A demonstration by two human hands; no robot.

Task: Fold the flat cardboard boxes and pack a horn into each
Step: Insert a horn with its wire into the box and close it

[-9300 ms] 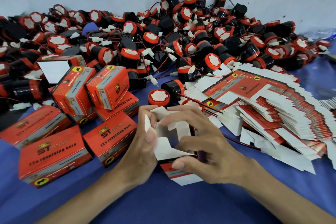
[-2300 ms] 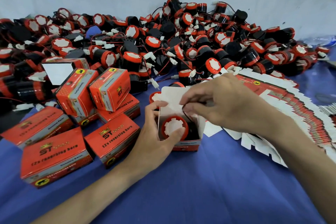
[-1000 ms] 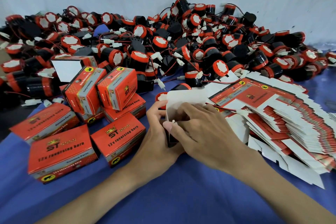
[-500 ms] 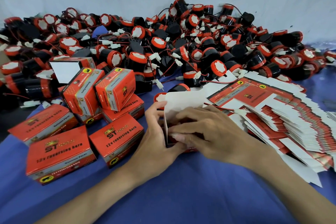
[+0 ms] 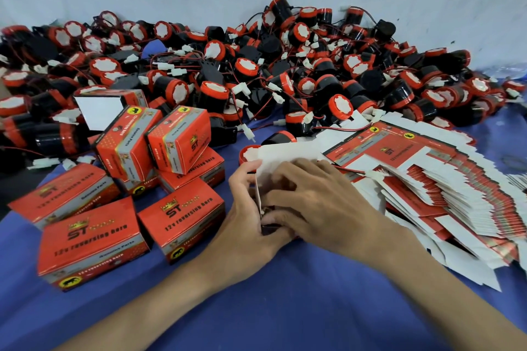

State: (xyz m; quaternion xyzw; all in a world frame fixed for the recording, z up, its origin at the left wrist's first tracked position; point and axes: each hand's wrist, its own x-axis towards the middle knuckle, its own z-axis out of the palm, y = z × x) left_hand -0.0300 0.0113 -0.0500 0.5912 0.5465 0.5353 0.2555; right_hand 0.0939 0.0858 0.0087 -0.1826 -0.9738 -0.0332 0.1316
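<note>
A small cardboard box (image 5: 281, 154) stands open on the blue cloth in the middle, its white lid flap up at the back. My left hand (image 5: 245, 216) grips its left side, thumb on the far edge. My right hand (image 5: 316, 199) lies over the box's opening with fingers curled onto the flaps, hiding the inside. A big heap of black and red horns (image 5: 256, 71) with wires fills the back. A fanned stack of flat boxes (image 5: 427, 179) lies to the right.
Several closed red boxes (image 5: 182, 216) are piled at the left, some leaning on each other. A loose horn (image 5: 279, 138) lies just behind the open box. The blue cloth (image 5: 285, 308) stretches toward me. A pale wall rises behind the heap.
A horn was set into the folded box and its wire tucked in. Since half a second ago my right hand's fingers have pushed further down over the opening; my left hand keeps its hold.
</note>
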